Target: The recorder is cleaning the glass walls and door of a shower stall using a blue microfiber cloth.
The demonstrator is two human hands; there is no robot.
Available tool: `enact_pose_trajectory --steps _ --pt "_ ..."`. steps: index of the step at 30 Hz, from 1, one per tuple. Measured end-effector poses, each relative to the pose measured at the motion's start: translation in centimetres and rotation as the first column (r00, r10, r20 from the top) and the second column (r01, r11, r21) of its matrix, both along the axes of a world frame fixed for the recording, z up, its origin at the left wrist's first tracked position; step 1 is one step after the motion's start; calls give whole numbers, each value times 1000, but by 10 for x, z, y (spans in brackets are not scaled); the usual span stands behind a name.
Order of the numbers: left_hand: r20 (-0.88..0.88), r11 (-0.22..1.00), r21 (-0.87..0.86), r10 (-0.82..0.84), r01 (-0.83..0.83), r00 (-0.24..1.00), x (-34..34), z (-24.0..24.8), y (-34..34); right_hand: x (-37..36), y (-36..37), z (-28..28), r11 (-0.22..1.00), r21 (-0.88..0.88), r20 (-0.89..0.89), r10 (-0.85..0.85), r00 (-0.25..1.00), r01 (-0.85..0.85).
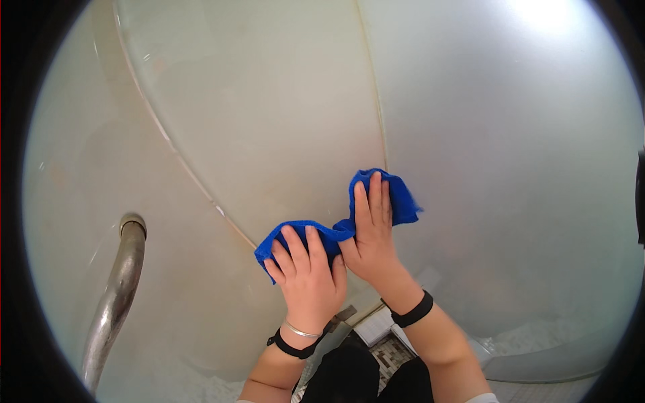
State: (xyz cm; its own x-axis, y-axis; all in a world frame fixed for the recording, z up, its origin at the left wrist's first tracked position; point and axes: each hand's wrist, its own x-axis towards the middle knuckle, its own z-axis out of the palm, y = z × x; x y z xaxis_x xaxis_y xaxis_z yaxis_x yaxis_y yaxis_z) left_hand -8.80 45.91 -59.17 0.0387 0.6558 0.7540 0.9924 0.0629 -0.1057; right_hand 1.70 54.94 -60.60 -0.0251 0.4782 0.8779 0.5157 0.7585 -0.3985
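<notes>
A blue cloth [342, 230] is pressed against a smooth, frosted-looking panel [269, 121], stretched between my two hands. My left hand [307, 275] holds its left part flat to the surface with spread fingers, close to the lower end of a pale seam [168, 141]. Higher and to the right, my right hand [371, 235] pins the other part under extended fingers, over a yellowish seam [376, 87]. Folds of cloth bunch between the hands near the right thumb. Both palms are hidden.
A curved metal bar [121, 289] stands out from the panel at the left. Below my hands are my dark-clothed legs [349, 376], a white box-like object [373, 327] and a brown-and-white mosaic floor [392, 356]. A curved, pale ledge [544, 366] runs along the lower right.
</notes>
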Motion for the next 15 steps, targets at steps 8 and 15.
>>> enact_pose_trajectory --steps 8,15 --pt "-230 992 -108 -81 57 970 -13 -67 -5 -6 -22 -113 976 -213 -17 -52 998 48" --pt "-160 978 -177 -137 108 978 -8 -69 -6 17 -15 12 976 29 74 -218 973 217"
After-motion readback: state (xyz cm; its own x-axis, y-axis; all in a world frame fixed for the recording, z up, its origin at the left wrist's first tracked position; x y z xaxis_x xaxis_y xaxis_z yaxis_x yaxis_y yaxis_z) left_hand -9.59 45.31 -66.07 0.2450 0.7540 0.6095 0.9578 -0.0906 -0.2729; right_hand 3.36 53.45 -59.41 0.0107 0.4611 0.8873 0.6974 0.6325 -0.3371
